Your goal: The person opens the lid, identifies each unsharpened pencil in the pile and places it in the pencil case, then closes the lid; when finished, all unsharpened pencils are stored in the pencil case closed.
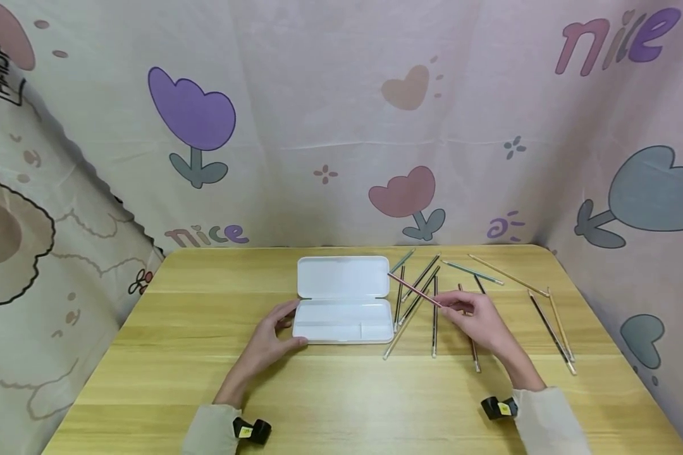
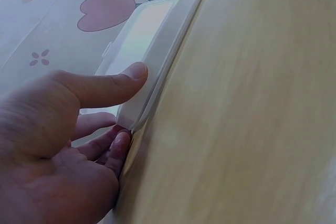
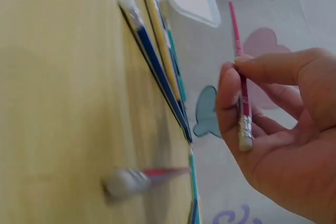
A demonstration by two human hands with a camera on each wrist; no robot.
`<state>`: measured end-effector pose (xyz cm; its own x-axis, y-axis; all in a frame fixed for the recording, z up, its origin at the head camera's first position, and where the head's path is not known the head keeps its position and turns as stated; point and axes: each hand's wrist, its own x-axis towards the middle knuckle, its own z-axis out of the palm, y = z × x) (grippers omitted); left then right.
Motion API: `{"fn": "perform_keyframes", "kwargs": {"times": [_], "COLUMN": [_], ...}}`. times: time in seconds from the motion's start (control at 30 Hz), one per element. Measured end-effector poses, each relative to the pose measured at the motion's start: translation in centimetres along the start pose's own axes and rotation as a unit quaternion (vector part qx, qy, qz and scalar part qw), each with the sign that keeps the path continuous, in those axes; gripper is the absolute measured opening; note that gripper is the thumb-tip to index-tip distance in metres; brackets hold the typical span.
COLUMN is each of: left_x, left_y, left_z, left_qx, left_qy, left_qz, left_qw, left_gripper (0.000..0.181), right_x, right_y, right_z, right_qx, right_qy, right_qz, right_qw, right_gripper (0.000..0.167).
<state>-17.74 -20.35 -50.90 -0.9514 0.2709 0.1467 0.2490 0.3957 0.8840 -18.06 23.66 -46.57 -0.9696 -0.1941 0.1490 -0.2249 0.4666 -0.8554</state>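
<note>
A white pencil case (image 1: pixel 343 320) lies on the table, its lid (image 1: pixel 343 277) folded back and its shallow compartments bare. My left hand (image 1: pixel 273 328) holds the case by its left end. The left wrist view shows the thumb (image 2: pixel 118 85) against the front wall and the other fingers curled at the corner. Between thumb and fingers, my right hand (image 1: pixel 478 316) pinches a red pencil (image 1: pixel 412 288) above the table. Its tip points toward the case; in the right wrist view its white eraser (image 3: pixel 245 143) hangs near the palm.
Several loose pencils, dark, yellow, teal and red, lie scattered right of the case. A dark pencil (image 1: pixel 435 322) and a red one (image 1: pixel 474 347) lie near the right hand. More pencils, such as a yellow one (image 1: pixel 560 325), lie farther right. A printed cloth (image 1: pixel 319 126) hangs behind the wooden table (image 1: pixel 341 392).
</note>
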Motion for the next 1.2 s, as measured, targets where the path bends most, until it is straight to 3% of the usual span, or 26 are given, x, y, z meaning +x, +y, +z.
{"fn": "perform_keyframes", "kwargs": {"times": [0.17, 0.43, 0.67, 0.8, 0.97, 1.2], "left_x": [0.0, -0.3, 0.0, 0.2, 0.3, 0.2], "left_y": [-0.1, -0.2, 0.0, 0.1, 0.1, 0.1], "left_z": [0.0, -0.2, 0.0, 0.1, 0.1, 0.1], "left_qx": [0.006, 0.003, -0.004, -0.001, -0.002, -0.009], "left_qy": [0.001, 0.007, 0.003, 0.004, 0.002, 0.003], "left_qz": [0.003, -0.001, 0.006, 0.001, -0.005, -0.012], "left_qw": [1.0000, 1.0000, 1.0000, 1.0000, 1.0000, 0.9999], "left_gripper": [0.081, 0.081, 0.081, 0.081, 0.080, 0.081], "right_x": [0.4, 1.6, 3.0, 3.7, 4.2, 4.8], "right_y": [-0.4, -1.8, -3.0, -3.3, -3.8, -4.6], "right_z": [1.5, 3.9, 5.8, 7.3, 9.1, 11.2], "right_qx": [-0.022, 0.031, 0.018, 0.024, 0.028, 0.001], "right_qy": [0.012, -0.030, 0.000, -0.013, -0.029, -0.021], "right_qz": [-0.024, -0.028, -0.052, -0.070, -0.062, -0.042], "right_qw": [0.9994, 0.9987, 0.9985, 0.9972, 0.9973, 0.9989], "right_gripper": [0.014, 0.020, 0.012, 0.013, 0.018, 0.015]}}
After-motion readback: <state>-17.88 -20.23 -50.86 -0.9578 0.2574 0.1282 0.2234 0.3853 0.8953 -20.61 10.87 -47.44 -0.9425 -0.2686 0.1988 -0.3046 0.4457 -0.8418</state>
